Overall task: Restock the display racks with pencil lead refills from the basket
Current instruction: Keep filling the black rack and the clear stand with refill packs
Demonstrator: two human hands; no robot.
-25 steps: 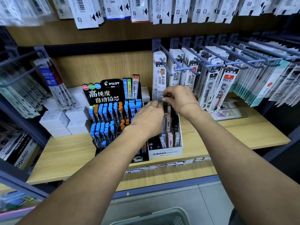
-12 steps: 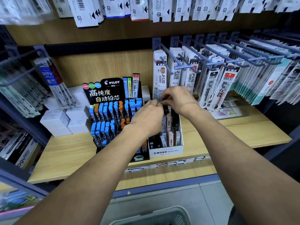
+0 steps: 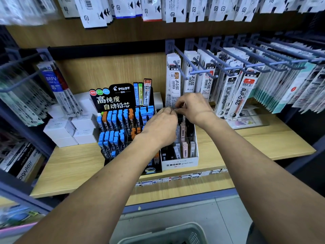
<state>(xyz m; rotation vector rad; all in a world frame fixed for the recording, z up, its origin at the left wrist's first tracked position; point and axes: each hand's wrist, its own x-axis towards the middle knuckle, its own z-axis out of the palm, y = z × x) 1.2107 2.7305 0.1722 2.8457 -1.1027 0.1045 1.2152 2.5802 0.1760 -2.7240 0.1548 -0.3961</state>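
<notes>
My left hand [image 3: 161,127] and my right hand [image 3: 193,108] meet fingertip to fingertip above the back of the white MONO graph MG box [image 3: 179,163]. Together they pinch a small thin dark lead refill case [image 3: 178,108], mostly hidden by the fingers. The box holds upright pink, grey and black refill cases in compartments. Left of it stands the black PILOT display rack [image 3: 121,95], filled with blue and orange lead tubes; my left wrist hides its right side. The grey basket [image 3: 175,229] sits on the floor at the bottom edge, its contents hidden.
Both racks stand on a wooden shelf [image 3: 263,138]. White cartons [image 3: 70,131] are stacked left of the PILOT rack. Pen refill packs [image 3: 228,88] hang from metal hooks just right of and above my right hand. More packs hang along the top.
Both hands stay over the back of the MONO box; their fingertips have closed together a little, and the view has shifted slightly.
</notes>
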